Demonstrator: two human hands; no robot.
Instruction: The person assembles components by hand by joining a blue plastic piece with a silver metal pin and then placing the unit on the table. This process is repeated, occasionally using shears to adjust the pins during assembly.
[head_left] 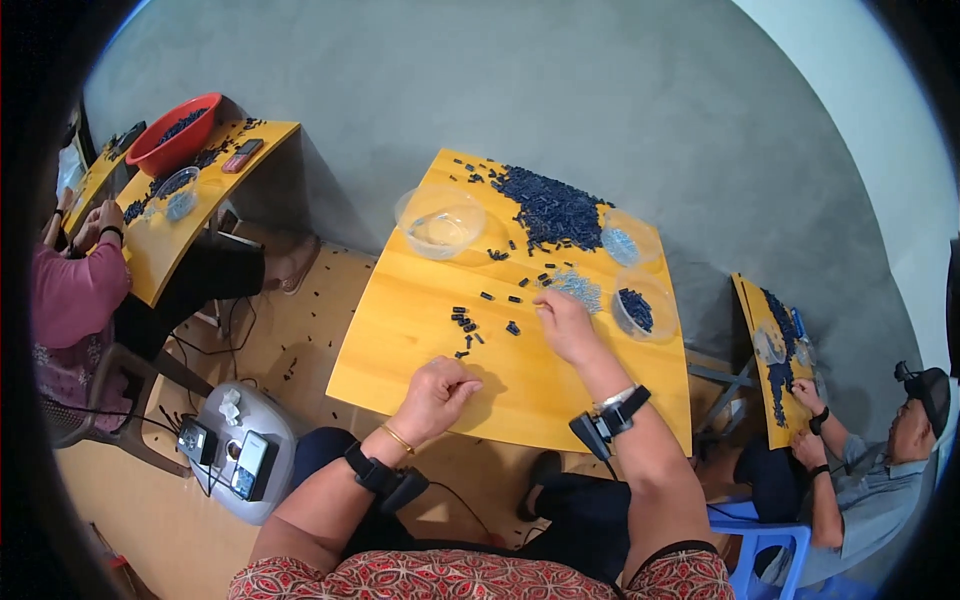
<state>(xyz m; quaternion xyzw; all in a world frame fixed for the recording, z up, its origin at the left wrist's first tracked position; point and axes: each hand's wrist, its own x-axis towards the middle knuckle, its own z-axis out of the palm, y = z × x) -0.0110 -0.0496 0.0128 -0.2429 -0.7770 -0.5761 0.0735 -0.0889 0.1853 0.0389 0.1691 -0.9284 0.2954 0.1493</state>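
Observation:
My left hand (438, 396) is closed above the near part of the yellow table (385, 345); whatever its curled fingers hold is hidden. Farther forward, my right hand (567, 327) has its fingertips pinched together beside a loose heap of small silvery metal pieces (575, 287). Anything in that pinch is too small to make out. Several short black plastic pieces (460, 318) are scattered between the hands. Behind them spreads a large pile of the same black pieces (550, 208).
A clear round bowl (408, 222) stands at the table's far left. On the right are a clear tub of silvery pieces (620, 246) and one of black pieces (635, 310). A grey stool (272, 412) holds a phone. People work at tables on both sides.

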